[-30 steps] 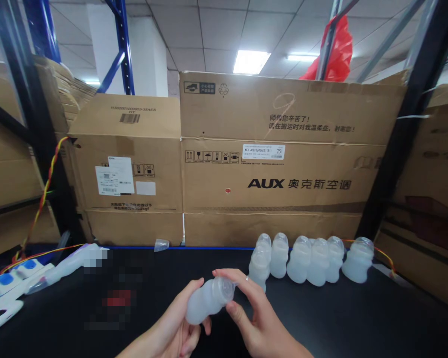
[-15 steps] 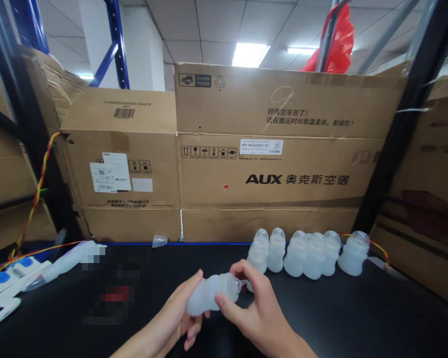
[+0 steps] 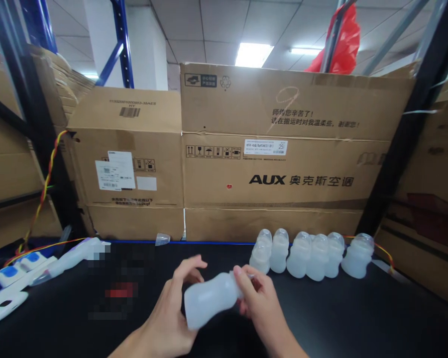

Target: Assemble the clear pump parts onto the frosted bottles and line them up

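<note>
A translucent white plastic bottle (image 3: pixel 207 301) with a waisted body lies tilted between my hands, its base toward the left. My right hand (image 3: pixel 259 298) is closed around its top end, thumb along the upper side, hiding the neck and cap. My left hand (image 3: pixel 175 303) is at the base end with its fingers raised and apart, not wrapped round the bottle; whether the palm touches it I cannot tell. Behind my right hand, several similar bottles (image 3: pixel 319 256) with clear domed caps stand upright on the black tabletop (image 3: pixel 321 318).
Large cardboard boxes (image 3: pixel 216 194) wall off the back. On the left lie white-and-blue packs (image 3: pixel 22 266), a white piece with an oval hole (image 3: pixel 7 306) and a plastic-wrapped item (image 3: pixel 65 261). A small clear cap (image 3: pixel 163 239) sits by the back edge. Dark posts (image 3: pixel 399 124) flank the table.
The bottle has turned so its base faces more toward me. My left fingers have lifted off its body, and my right hand has moved from fingertips at the cap to a closed grip there.
</note>
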The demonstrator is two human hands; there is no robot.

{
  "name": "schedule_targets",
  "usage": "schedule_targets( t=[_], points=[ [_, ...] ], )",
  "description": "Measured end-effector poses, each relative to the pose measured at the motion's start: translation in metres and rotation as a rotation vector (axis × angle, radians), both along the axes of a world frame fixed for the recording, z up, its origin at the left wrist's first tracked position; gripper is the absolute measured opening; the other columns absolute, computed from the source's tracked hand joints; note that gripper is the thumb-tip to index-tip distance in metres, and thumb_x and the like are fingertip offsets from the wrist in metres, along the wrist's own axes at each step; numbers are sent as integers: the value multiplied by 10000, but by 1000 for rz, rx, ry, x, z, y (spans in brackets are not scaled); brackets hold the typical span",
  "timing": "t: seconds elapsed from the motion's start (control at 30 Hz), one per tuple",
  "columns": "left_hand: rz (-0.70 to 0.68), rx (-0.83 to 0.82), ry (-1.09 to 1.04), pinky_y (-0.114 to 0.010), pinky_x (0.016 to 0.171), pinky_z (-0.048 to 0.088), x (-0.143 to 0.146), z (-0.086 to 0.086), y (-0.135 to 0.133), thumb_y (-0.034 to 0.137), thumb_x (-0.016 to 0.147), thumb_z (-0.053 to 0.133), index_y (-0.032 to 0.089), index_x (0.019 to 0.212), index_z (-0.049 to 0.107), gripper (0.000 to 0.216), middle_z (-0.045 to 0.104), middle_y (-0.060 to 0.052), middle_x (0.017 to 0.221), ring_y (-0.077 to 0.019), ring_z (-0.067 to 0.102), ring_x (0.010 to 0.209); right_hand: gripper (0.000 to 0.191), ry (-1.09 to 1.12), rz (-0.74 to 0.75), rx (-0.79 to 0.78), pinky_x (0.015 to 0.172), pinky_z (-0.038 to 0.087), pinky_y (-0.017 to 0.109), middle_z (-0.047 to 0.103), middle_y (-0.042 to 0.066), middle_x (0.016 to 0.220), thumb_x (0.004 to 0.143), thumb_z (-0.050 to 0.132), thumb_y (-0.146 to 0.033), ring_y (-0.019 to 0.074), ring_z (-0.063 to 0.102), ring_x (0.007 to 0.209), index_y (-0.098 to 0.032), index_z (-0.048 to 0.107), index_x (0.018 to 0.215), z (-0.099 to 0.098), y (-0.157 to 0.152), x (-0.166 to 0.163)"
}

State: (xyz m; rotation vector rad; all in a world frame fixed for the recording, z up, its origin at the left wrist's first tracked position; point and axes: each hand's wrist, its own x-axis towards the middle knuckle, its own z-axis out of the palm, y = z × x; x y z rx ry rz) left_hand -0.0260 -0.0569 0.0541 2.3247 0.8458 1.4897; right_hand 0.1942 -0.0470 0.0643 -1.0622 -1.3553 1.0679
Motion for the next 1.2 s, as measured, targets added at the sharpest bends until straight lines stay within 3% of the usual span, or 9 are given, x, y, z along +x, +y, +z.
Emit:
schedule_targets(
  t=[0.1,0.2,0.3,0.4,0.5,0.6,0.77,0.9,1.2],
  points=[
    [-285,-630,-168,-325,697,646,8,13,0,369,849,833,350,1508,459,759,691,-72,1218,-188,740,828,498,31,-72,174,530,430,240,653,11,685,889,733,-682,136,549,578,-184,707,876,3,1,8],
    [-386,-877,-281,-266,563,609,17,19,-2,577,910,741,232,1294,658,523,691,-51,1005,-186,715,773,369,5,-45,327,609,518,246,726,42,833,917,751,-562,166,636,684,-198,743,979,3,1,16],
    [-186,-659,-248,-318,747,660,19,17,-4,477,912,784,242,1243,720,411,726,-60,1051,-215,745,912,296,-33,-22,407,591,512,235,717,24,809,931,737,-502,154,618,656,-211,744,980,-1,3,19],
    [27,-147,-47,-346,997,619,16,11,-6,270,924,794,307,1342,692,432,731,-70,1272,-233,737,1130,295,-1,-18,381,569,480,222,682,2,743,920,751,-505,136,573,625,-210,740,926,-5,6,19],
    [123,303,90,-339,1016,605,11,7,-7,96,927,751,257,1450,615,564,724,-105,1319,-229,713,1172,368,110,3,298,499,422,203,616,-26,663,890,770,-567,104,491,542,-201,732,897,-9,6,12],
    [179,497,189,-355,983,612,5,11,-4,68,927,742,200,1463,591,573,729,-140,1328,-237,711,1169,447,177,-1,186,386,333,192,515,-72,557,884,747,-634,81,395,427,-192,717,939,-13,2,4],
    [230,357,624,-612,1166,486,-9,26,12,446,969,728,198,1501,542,616,743,-137,1381,-324,718,1237,427,-83,-221,471,564,587,248,727,10,843,915,776,-428,151,677,619,-212,639,1258,-14,-1,5],
    [497,180,859,-631,1222,401,-31,24,35,455,1023,598,229,1308,725,385,779,-103,1331,-323,707,1267,512,-348,-299,821,785,639,300,764,36,1019,913,754,-290,186,745,819,-246,559,1385,-11,3,14],
    [934,107,906,-770,1179,276,-85,12,86,377,1020,549,53,1366,716,503,689,-333,1388,-514,611,1352,532,-335,-4,707,867,629,300,747,26,1098,986,619,-211,185,753,941,-294,426,1475,-16,2,7]
  ],
)
